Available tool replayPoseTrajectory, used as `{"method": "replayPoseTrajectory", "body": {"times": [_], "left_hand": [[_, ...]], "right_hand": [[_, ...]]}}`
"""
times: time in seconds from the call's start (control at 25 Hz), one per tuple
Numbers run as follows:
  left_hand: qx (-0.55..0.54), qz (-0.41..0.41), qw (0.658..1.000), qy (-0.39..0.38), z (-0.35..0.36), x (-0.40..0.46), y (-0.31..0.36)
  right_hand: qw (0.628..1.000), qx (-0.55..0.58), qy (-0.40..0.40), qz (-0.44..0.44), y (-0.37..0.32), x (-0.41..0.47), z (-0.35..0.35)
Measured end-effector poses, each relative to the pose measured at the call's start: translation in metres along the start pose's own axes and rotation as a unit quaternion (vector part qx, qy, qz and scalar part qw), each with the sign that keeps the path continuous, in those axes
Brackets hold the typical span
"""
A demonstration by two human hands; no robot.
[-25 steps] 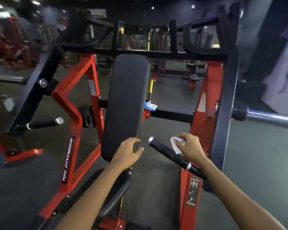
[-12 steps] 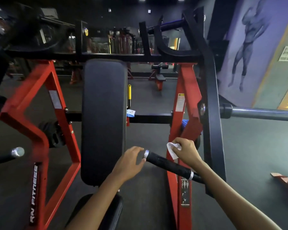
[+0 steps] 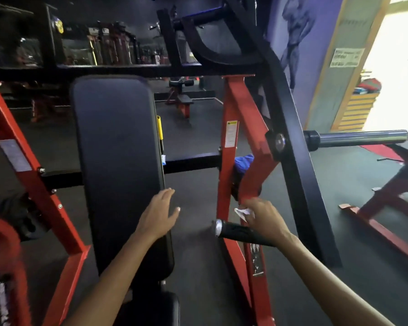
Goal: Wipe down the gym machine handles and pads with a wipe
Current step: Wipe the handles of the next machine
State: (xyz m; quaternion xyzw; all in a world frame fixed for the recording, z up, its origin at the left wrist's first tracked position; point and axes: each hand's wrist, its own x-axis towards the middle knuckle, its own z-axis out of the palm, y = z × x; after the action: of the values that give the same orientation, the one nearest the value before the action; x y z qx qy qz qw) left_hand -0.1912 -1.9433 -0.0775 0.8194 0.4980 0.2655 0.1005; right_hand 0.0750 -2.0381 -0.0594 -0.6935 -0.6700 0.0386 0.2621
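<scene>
Head view: the right hand (image 3: 262,216) pinches a crumpled white wipe (image 3: 243,212) in curled fingers and holds it against the top of the black rubber handle (image 3: 243,232), just behind that handle's silver end cap (image 3: 218,227). The handle runs from under the hand out to the left, its cap pointing toward the left hand (image 3: 159,214). That left hand is relaxed, fingers straight and slightly spread, holding nothing; it lies at the right edge of the tall black back pad (image 3: 120,165), and whether it touches the pad cannot be told. The two hands are apart, with bare dark floor between them. Beyond the right hand stands the red frame upright (image 3: 231,142), and farther right a chrome weight sleeve (image 3: 360,137) sticks out sideways.
</scene>
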Motion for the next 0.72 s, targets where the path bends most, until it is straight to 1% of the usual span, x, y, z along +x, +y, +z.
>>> {"method": "replayPoseTrajectory", "body": {"times": [0.12,0.28,0.36,0.52,0.6,0.72], "left_hand": [[0.035,0.013,0.999,0.0,-0.013,0.029,-0.055],[0.095,0.044,0.994,-0.013,-0.015,0.051,-0.105],[0.126,0.083,0.988,-0.018,-0.011,0.059,-0.12],[0.188,0.143,0.972,-0.014,0.001,0.074,-0.136],[0.205,0.156,0.966,-0.004,0.007,0.082,-0.143],[0.223,0.145,0.964,0.002,0.011,0.093,-0.154]], "right_hand": [[0.998,-0.029,-0.008,0.059,-0.021,-0.016,0.012],[0.997,-0.027,0.038,0.054,-0.042,-0.037,0.04],[0.996,-0.033,0.063,0.051,-0.045,-0.047,0.053],[0.993,-0.035,0.104,0.044,-0.044,-0.059,0.058],[0.99,-0.033,0.134,0.037,-0.051,-0.06,0.059],[0.985,-0.044,0.164,0.034,-0.064,-0.056,0.07]]}}
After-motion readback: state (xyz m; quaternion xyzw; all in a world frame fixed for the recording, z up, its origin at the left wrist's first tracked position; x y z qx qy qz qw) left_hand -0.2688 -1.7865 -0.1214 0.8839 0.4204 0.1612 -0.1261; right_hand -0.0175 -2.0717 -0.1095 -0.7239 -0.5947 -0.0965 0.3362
